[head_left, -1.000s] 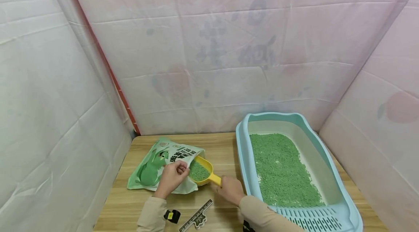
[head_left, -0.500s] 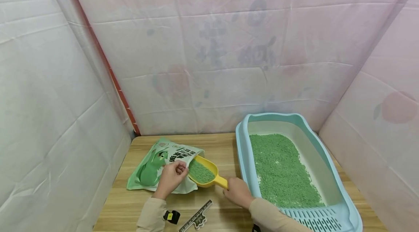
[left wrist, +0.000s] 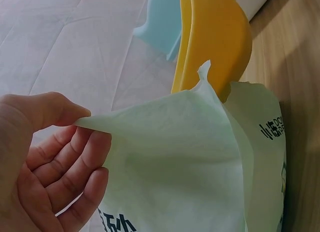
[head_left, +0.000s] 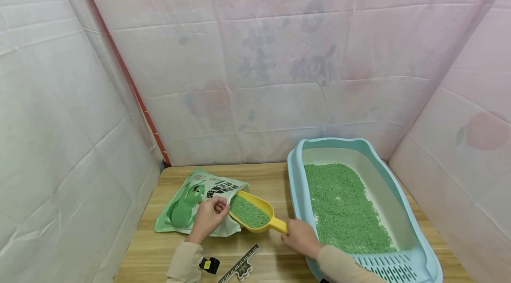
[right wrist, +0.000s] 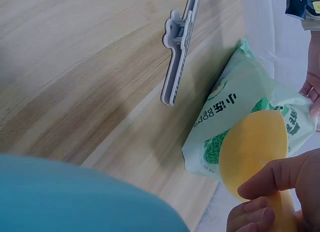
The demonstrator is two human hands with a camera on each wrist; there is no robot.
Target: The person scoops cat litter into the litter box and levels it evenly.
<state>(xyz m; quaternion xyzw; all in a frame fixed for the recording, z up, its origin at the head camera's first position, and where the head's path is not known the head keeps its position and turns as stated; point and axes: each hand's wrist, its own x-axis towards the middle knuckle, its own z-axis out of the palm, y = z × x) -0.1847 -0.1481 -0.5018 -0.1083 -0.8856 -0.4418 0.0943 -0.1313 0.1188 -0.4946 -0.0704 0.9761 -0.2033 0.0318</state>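
My left hand (head_left: 210, 214) pinches the upper edge of the mouth of a green and white litter bag (head_left: 187, 207), which lies on its side; the left wrist view shows thumb and fingers on the bag's edge (left wrist: 165, 122). In my right hand (head_left: 300, 235) is the handle of a yellow scoop (head_left: 278, 225), its thumb and fingers curled round it. Green pellets (head_left: 251, 213) fill the scoop, whose front end is still inside the bag's mouth. The right wrist view shows the scoop's underside (right wrist: 255, 147) beside the bag (right wrist: 225, 112).
A light blue litter box (head_left: 293, 185) stands to the right, with green pellets (head_left: 343, 207) spread over its floor and a slotted step (head_left: 383, 265) at its front. A sealing clip (head_left: 241, 265) lies on the wooden table (head_left: 267, 172) near the front. Sheets hang behind and at both sides.
My right hand has drawn the pellet-filled scoop to the right, so more of it shows outside the bag. The left hand and the bag have stayed in place.
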